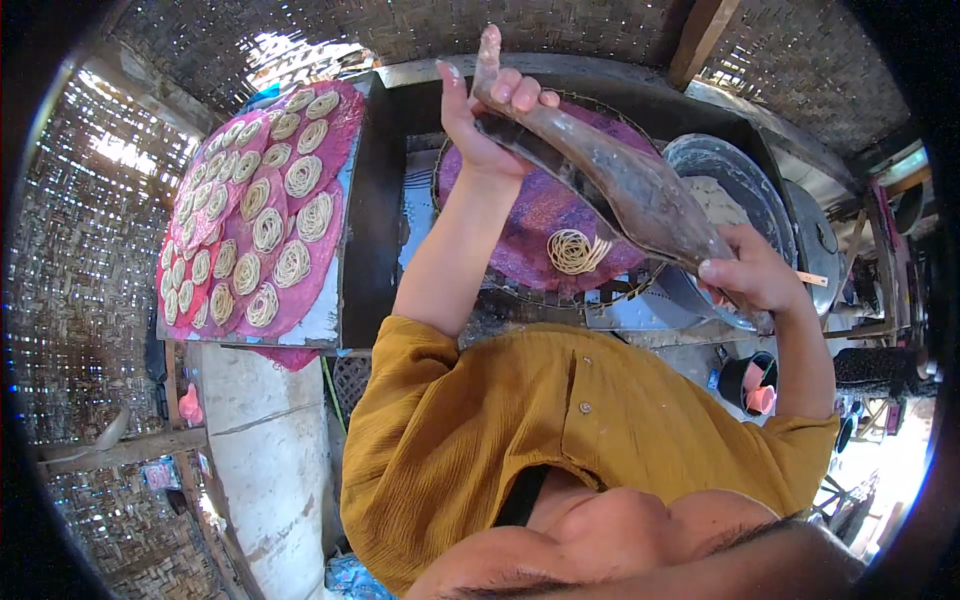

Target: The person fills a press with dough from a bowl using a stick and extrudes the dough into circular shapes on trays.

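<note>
Both my hands grip a long, dark wooden press (645, 185) with two arms, smeared with pale dough. My left hand (492, 125) is closed round its far left end, index finger and thumb sticking out. At the near right end, my right hand (755, 268) is wrapped round it with the thumb on top. The press slants above a round tray covered with purple-pink cloth (520, 225). On that cloth lies one coil of pale dough strands (572, 251), with loose strand ends on its right side. The press hides part of the tray.
At the left, a raised surface with pink cloths (328, 265) bears many dough coils (267, 230). A large grey basin (765, 180) holding pale dough (715, 200) stands at the right. Beyond it is a round metal lid (815, 240). A black bucket (740, 378) with pink items stands lower right.
</note>
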### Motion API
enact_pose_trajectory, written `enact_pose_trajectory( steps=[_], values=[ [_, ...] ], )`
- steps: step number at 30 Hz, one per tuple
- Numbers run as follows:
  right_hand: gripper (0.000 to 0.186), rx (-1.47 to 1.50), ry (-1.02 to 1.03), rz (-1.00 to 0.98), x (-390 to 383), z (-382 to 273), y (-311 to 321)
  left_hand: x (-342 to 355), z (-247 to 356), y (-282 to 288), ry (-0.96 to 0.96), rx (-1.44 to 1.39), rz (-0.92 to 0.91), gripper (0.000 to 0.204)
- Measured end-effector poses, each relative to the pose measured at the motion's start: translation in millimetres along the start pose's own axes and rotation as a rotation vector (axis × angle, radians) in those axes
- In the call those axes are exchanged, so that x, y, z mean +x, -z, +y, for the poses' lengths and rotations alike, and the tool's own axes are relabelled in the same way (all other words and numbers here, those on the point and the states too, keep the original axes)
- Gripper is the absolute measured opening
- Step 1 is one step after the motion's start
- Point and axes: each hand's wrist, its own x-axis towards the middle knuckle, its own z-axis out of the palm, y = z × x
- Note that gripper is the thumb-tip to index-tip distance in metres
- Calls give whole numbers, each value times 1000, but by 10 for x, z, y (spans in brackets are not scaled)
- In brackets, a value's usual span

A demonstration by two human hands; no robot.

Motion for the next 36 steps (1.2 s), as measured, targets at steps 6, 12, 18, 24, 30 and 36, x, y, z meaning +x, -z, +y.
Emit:
enact_pose_trajectory(
  steps=[6, 12, 18, 24, 30, 36],
  values=[
    [36, -69, 30, 24, 99, -94, -88, 105, 228, -82, 17, 43, -50, 53],
    [36, 16, -5, -70, 23, 125, -93, -123, 155, -126, 54, 97, 13, 54],
    [38, 91, 29, -72, -98, 377, -17, -156, -162, 12, 139, -3, -20, 54],
    [39, 156, 83, -40, -27, 589, -27, -468, -498, 534, 957, 649, 298, 43],
    [42, 123, 67, -13, 1, 609, -18, -723, -692, 491, 1057, 980, 454, 38],
    [47, 98, 87, 20, 45, 668, 5, -775, -672, 356, 1085, 997, 417, 36]
  ],
)
